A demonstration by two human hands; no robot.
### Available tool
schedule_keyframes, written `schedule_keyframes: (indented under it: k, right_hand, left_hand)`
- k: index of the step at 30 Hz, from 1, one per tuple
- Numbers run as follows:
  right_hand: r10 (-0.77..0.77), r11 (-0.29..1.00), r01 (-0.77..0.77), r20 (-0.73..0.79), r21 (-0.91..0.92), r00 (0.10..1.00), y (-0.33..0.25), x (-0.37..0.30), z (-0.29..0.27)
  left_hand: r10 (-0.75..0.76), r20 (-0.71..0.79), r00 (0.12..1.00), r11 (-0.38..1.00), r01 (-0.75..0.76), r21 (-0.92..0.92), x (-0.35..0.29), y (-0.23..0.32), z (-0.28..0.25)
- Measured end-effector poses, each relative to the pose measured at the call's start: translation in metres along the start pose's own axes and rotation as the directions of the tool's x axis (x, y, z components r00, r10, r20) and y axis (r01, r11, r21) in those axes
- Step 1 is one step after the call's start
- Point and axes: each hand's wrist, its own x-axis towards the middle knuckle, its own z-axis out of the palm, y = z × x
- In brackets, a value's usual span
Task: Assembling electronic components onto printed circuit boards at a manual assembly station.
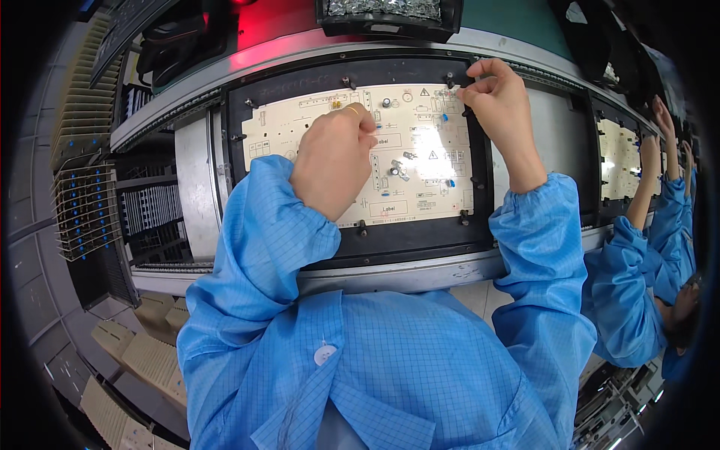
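A cream circuit board [435,202] with a few small parts on it lies in a black frame [420,247]. Over the board's middle is my left hand [334,161], its fingers curled down close to the surface; whatever they hold is hidden. My right hand [499,101] is bent in a pinch at the board's far right corner, beside a dark peg [450,79] of the frame. Anything between its fingertips is too small to make out. Small blue parts [445,118] and round cylindrical parts [394,172] stand on the board's right half.
Metal rails [420,280] run along the near and far sides of the frame. Beyond the far rail stands a black bin [390,19] of small silvery parts. Racked boards [82,210] stand at left. Farther right, co-workers' blue sleeves [626,292] reach to another framed board [619,161].
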Motion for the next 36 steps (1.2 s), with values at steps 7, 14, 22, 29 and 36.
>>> schedule_keyframes:
  k: [7, 14, 22, 29, 36]
  right_hand:
    - [0.027, 0.999, -0.028, -0.041, -0.020, 0.999, -0.001, 0.000, 0.001]
    - [0.033, 0.997, -0.037, -0.055, -0.067, 0.998, 0.003, 0.003, 0.003]
    - [-0.190, 0.941, 0.143, -0.129, -0.306, 0.973, -0.018, -0.009, 0.004]
    - [-0.580, 0.659, 0.542, 0.106, -0.522, 0.808, -0.120, 0.049, -0.001]
    - [-0.704, 0.421, 0.830, 0.445, -0.367, 0.554, -0.078, 0.136, 0.037]
  left_hand:
    - [-0.035, -0.020, 0.999, 0.988, 0.031, -0.153, 0.007, 0.006, -0.006]
    - [-0.010, -0.012, 1.000, 0.966, 0.006, -0.259, 0.033, 0.005, 0.007]
    - [0.019, -0.029, 0.999, 0.997, -0.022, -0.079, 0.068, 0.022, 0.033]
    - [0.063, -0.047, 0.997, 0.996, -0.065, -0.055, 0.079, 0.038, 0.046]
    - [0.089, 0.010, 0.996, 0.995, -0.088, -0.041, 0.086, 0.038, 0.063]
